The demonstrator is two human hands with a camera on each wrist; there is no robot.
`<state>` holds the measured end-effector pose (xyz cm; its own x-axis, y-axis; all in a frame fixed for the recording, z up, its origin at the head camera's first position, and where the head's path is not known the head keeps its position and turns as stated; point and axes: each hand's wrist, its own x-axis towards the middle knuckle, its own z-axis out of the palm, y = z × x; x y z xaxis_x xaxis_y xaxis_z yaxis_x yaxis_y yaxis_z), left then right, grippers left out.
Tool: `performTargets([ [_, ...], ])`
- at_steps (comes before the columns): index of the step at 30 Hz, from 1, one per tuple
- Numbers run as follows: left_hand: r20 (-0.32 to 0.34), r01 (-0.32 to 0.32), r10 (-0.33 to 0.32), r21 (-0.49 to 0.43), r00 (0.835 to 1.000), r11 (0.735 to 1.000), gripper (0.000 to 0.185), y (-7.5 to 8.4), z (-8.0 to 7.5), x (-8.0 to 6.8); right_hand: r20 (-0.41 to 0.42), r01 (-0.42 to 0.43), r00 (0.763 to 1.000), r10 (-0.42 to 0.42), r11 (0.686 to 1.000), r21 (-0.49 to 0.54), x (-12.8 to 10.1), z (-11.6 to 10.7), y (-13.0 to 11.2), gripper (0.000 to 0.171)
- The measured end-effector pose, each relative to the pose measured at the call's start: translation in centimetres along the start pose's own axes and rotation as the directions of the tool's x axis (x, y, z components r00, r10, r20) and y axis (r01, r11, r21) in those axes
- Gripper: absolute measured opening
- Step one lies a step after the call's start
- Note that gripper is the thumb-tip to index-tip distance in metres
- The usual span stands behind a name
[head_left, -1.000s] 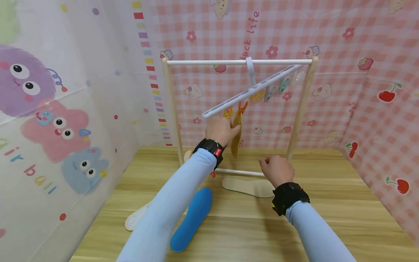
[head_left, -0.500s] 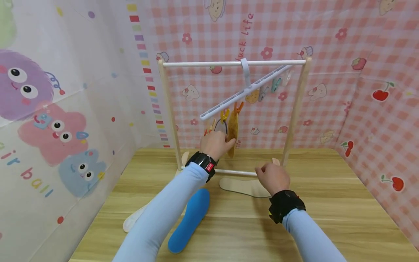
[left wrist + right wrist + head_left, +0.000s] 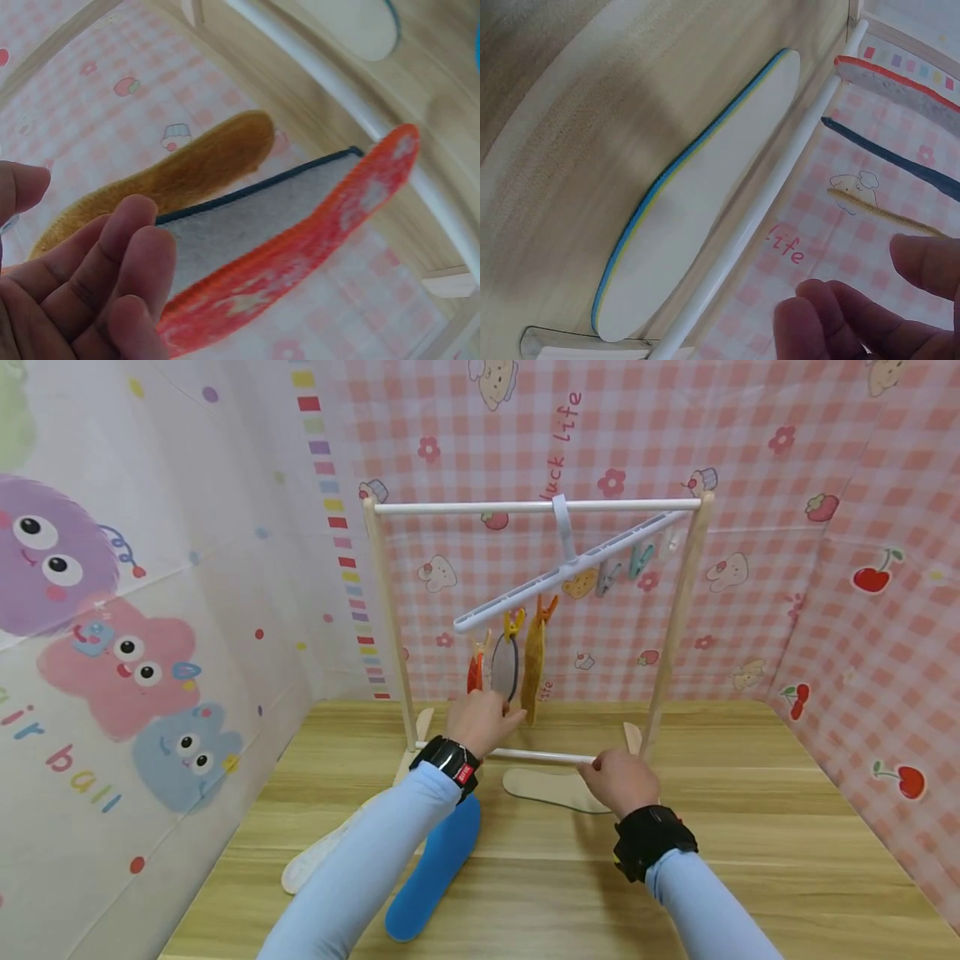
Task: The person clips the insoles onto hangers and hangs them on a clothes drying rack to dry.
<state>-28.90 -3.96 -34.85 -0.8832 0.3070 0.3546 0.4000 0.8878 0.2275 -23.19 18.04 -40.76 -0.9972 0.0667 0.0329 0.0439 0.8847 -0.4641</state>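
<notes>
My left hand (image 3: 483,722) is in front of the hanging insoles, its fingers loosely bent with nothing between them; the thumb stands apart in the left wrist view. Three insoles hang from a tilted white hanger (image 3: 570,572): a red one (image 3: 292,259), a grey one with a dark edge (image 3: 505,668) and a mustard one (image 3: 533,672). A yellow clip (image 3: 513,624) and an orange clip (image 3: 547,607) grip the last two. My right hand (image 3: 621,781) hovers near a cream insole (image 3: 712,195) on the table, its fingers slightly bent and holding nothing.
The hanger hooks over the top rod (image 3: 465,507) of a wooden rack. Unused clips (image 3: 641,560) hang at its right end. A blue insole (image 3: 435,872) and a speckled white insole (image 3: 318,852) lie on the table (image 3: 540,885). Patterned cloth surrounds the table.
My left hand has moved down and away from the clips, exposing the grey and red insoles. The hanger swings slightly. My right hand has lowered a little.
</notes>
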Motion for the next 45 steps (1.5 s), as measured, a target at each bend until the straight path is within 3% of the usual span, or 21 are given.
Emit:
performTargets([
  [6,0.010,0.002,-0.003,0.095,1.000,0.995,0.059,-1.1,0.8,-1.3,0.057,0.016,0.998,-0.014,1.000,-0.026,-0.6,0.3,0.0,0.033],
  [10,0.097,0.049,-0.059,0.103,0.994,0.994,0.055,-1.8,1.4,-2.3,0.079,0.023,0.997,-0.019,0.999,-0.049,-0.8,0.5,0.0,0.034],
  [15,0.198,0.113,-0.136,0.123,0.971,0.986,0.050,-3.1,2.4,-3.7,0.061,0.034,0.998,-0.031,0.999,-0.039,-1.0,0.8,-0.1,0.046],
  [18,0.211,0.162,-0.181,0.104,0.960,0.981,0.037,-4.0,3.1,-4.5,0.064,0.029,0.998,-0.027,0.999,-0.029,-1.3,0.9,-0.3,0.050],
  [21,0.228,0.195,-0.222,0.133,0.948,0.972,0.038,-4.7,3.7,-5.3,0.083,0.019,0.996,-0.017,0.999,-0.034,-1.5,1.0,-0.4,0.051],
  [25,0.265,0.190,-0.241,0.205,0.934,0.960,0.047,-5.4,4.0,-6.3,0.108,0.012,0.994,-0.005,0.998,-0.069,-1.8,1.0,-0.5,0.047],
  [32,0.316,0.170,-0.253,0.266,0.915,0.949,0.048,-6.4,4.4,-8.2,0.152,0.025,0.988,-0.009,0.995,-0.101,-2.4,0.9,-0.4,0.038],
  [38,0.309,0.198,-0.282,0.276,0.908,0.940,0.049,-6.8,5.3,-10.0,0.167,0.027,0.986,-0.008,0.994,-0.109,-3.1,1.3,0.2,0.039],
  [45,0.330,0.243,-0.326,0.268,0.886,0.932,0.055,-7.1,6.2,-11.3,0.159,0.020,0.987,-0.004,0.994,-0.103,-3.9,2.1,0.1,0.040],
])
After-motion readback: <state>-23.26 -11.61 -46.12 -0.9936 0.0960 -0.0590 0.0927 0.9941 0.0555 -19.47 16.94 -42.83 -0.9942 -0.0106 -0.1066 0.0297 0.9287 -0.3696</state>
